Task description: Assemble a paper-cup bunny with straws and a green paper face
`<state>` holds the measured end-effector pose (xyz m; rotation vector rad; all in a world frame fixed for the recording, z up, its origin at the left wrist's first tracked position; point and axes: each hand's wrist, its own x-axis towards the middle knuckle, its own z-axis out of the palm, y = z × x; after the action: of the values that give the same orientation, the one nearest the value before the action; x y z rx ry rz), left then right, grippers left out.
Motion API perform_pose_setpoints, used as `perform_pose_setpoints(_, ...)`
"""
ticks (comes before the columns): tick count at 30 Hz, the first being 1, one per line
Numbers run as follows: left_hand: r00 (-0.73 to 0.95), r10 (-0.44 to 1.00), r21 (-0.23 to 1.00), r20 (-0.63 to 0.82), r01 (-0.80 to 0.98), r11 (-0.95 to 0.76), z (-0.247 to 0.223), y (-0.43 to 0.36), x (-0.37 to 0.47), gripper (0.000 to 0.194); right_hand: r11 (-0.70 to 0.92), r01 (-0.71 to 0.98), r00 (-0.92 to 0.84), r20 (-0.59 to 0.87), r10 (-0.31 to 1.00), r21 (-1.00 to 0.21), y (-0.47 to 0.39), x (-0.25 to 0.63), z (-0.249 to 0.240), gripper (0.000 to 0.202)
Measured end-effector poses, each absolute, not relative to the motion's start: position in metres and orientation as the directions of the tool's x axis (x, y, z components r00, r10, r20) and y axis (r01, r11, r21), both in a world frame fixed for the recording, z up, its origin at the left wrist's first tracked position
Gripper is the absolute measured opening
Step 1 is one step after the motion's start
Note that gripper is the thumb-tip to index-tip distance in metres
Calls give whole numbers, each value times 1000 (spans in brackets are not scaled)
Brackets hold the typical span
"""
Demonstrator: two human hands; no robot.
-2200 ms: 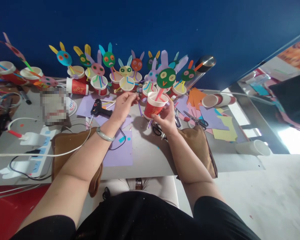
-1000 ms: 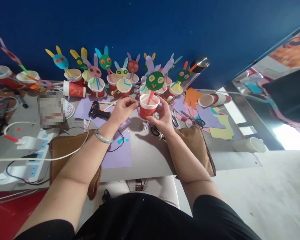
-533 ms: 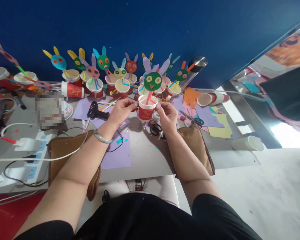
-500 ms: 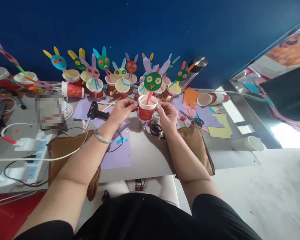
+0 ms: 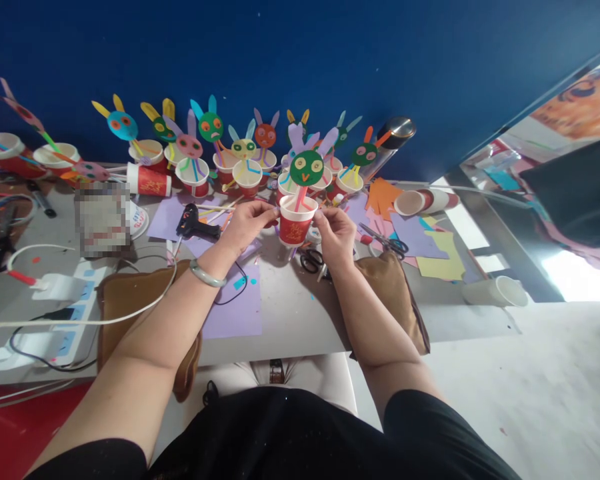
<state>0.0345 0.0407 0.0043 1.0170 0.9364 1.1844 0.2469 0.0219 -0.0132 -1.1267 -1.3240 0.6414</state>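
Observation:
Between my two hands is a red and white paper cup (image 5: 296,230), held up over the table. A green paper rabbit head (image 5: 307,168) with purple ears and round pale eyes rises from the cup on a pinkish-red stem. My left hand (image 5: 249,225) pinches the cup's left side with thumb and fingers. On the other side, my right hand (image 5: 337,232) grips the cup near its rim. Behind it, several similar cups with paper rabbits, such as a pink-faced rabbit (image 5: 189,146), line the wall.
A black glue gun (image 5: 198,223) lies left of my hands, and scissors (image 5: 386,241) lie to the right. Coloured paper (image 5: 433,243), brown cushions (image 5: 393,297), a power strip (image 5: 75,320) with cables, a steel flask (image 5: 399,130) and a lying cup (image 5: 497,291) are around.
The cup has shifted slightly down and right, and the rabbit's ears show shorter and closer together. Both hands keep their hold on the cup.

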Motion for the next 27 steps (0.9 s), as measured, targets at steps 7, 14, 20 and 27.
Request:
perform_pose_setpoints(7,120,991,966,-50,-246,79,3,42,35,36,362,199,196,399,896,-911,22,245,-14,56)
perform_pose_setpoints(14,86,996,979,-23,-198,40,5,41,36,29,353,208,178,390,904,-912,21,245,-15,56)
perform_pose_setpoints(20,69,997,986,-19,-166,30,9,39,36,28,371,193,166,403,900,-908,21,245,-15,52)
perform_pose_setpoints(27,62,998,986,-12,-167,22,10,39,37,26,372,185,175,403,898,-910,23,245,-17,51)
